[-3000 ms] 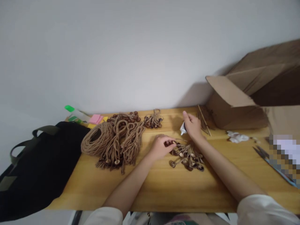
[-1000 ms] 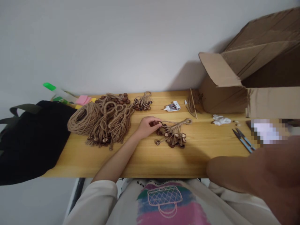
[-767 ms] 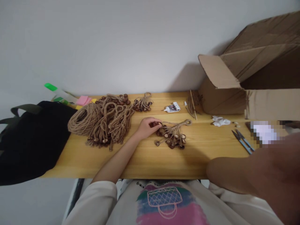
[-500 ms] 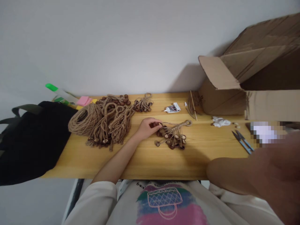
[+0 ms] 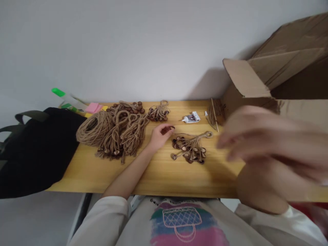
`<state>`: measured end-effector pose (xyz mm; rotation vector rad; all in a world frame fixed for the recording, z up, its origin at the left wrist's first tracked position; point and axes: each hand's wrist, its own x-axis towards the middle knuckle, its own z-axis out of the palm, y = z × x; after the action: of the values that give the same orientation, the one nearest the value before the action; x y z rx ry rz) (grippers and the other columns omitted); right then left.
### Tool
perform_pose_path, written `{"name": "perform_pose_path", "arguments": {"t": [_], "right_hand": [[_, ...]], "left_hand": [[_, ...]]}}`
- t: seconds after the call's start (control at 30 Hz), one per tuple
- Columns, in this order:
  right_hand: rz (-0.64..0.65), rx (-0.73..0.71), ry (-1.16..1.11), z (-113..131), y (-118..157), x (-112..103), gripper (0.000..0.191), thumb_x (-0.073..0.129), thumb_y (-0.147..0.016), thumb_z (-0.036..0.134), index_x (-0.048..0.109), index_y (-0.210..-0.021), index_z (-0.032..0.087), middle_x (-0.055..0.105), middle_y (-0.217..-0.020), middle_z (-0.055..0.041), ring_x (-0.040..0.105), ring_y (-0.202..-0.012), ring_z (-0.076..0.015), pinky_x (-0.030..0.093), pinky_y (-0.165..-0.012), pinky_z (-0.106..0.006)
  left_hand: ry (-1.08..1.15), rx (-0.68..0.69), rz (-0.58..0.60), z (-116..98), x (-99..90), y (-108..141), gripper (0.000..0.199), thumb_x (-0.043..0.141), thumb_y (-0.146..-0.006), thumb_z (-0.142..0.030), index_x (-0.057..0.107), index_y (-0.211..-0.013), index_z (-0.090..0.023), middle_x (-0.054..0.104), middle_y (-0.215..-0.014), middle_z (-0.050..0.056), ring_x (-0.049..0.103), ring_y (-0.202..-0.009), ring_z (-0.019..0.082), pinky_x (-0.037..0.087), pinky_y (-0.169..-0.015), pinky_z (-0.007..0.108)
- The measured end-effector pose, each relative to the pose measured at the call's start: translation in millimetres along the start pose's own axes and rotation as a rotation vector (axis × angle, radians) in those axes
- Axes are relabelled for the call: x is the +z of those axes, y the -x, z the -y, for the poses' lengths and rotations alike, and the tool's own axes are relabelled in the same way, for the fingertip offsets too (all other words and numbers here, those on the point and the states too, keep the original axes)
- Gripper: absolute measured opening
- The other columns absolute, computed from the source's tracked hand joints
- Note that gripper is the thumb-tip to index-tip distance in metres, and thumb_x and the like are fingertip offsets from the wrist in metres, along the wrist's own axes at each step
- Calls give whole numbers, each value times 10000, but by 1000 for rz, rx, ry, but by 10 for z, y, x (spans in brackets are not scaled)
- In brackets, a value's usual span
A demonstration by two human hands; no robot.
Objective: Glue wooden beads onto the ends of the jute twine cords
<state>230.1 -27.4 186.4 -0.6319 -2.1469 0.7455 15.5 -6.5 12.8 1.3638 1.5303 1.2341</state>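
My left hand (image 5: 161,137) is closed in a pinch on a small dark brown nut shell (image 5: 172,128), just above the wooden table. Close by lies a bundle of twine cords (image 5: 196,140) with a loop at one end and several brown half shells (image 5: 189,153) at the cord ends. One cord of it stretches toward my left fingertips; whether it joins the held shell I cannot make out. My right hand (image 5: 266,140) is raised over the table's right side, in front of the cardboard box. Motion smears its fingers, so anything in them is hidden.
A cardboard box (image 5: 248,78) stands back right. Behind the bundle lie a glue tube (image 5: 192,118), its white cap (image 5: 206,113) and a thin stick (image 5: 214,114). Left are a twine coil (image 5: 94,128), more corded bundles (image 5: 133,133), pink sticky notes (image 5: 93,108) and a black bag (image 5: 38,150).
My right hand has swung from the far right edge inward and up, now covering the scissors and white tissue. My left hand has drawn slightly up and left from the bundle with the shell.
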Motion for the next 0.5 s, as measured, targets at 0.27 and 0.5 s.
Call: {"name": "perform_pose_path", "arguments": {"t": [0.27,0.5], "right_hand": [[379,231,533,-1191,9,766,239,445,-849,150,663,-946,158,664,-977,-103,574,-924,-238,429,-848,-370],[263,374,611,-1340,115,1031,172,537,-843,268,684,-835,179,652,-872,-98,573,-843,-237,427,-771,-352]], "left_hand": [[118,-43,-36,37,53,-17,193,646,-723,-194,684,-907,-148,664,-754,20,586,-694,110,482,-688,235],[159,-13,-36,77,78,-29,178,651,-717,-180,681,-889,-146,640,-723,10,551,-649,98,464,-635,222]]}}
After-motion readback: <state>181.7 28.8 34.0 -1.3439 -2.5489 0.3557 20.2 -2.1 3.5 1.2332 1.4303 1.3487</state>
